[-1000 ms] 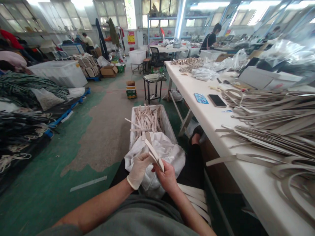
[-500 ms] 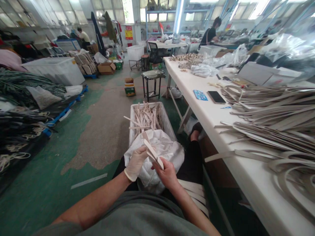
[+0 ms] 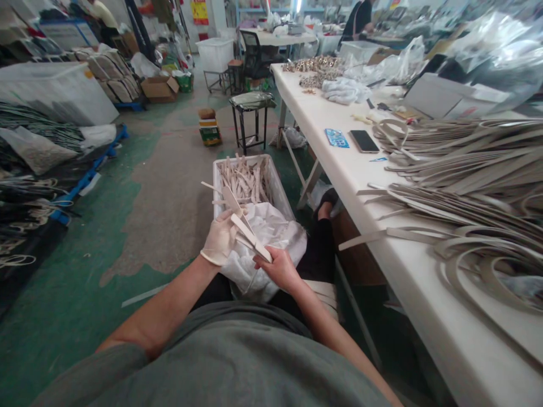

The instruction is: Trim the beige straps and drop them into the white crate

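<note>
Over my lap, a beige strap (image 3: 250,236) with a narrow loop across it stretches between my two hands. My left hand (image 3: 220,238), in a pale glove, is closed on its upper part, where a flat end sticks out past the fingers. My bare right hand (image 3: 278,268) grips the lower end between thumb and fingers. Beneath both hands lies a white plastic bag (image 3: 283,229). Just beyond it stands a white crate (image 3: 282,189) with many short beige straps (image 3: 246,178) heaped inside. More pale straps (image 3: 323,294) lie across my right thigh.
To my right, a long white table (image 3: 360,212) carries piles of long beige strips (image 3: 458,198), a phone (image 3: 363,141) and a blue card (image 3: 336,138). A stool (image 3: 250,116) stands beyond the crate. Blue pallets (image 3: 91,172) with cords are at left. A co-worker (image 3: 358,22) is far back.
The view has tilted down and shifted right. My hands still hold the strap, and its upper end now stands further apart from the rest of it.
</note>
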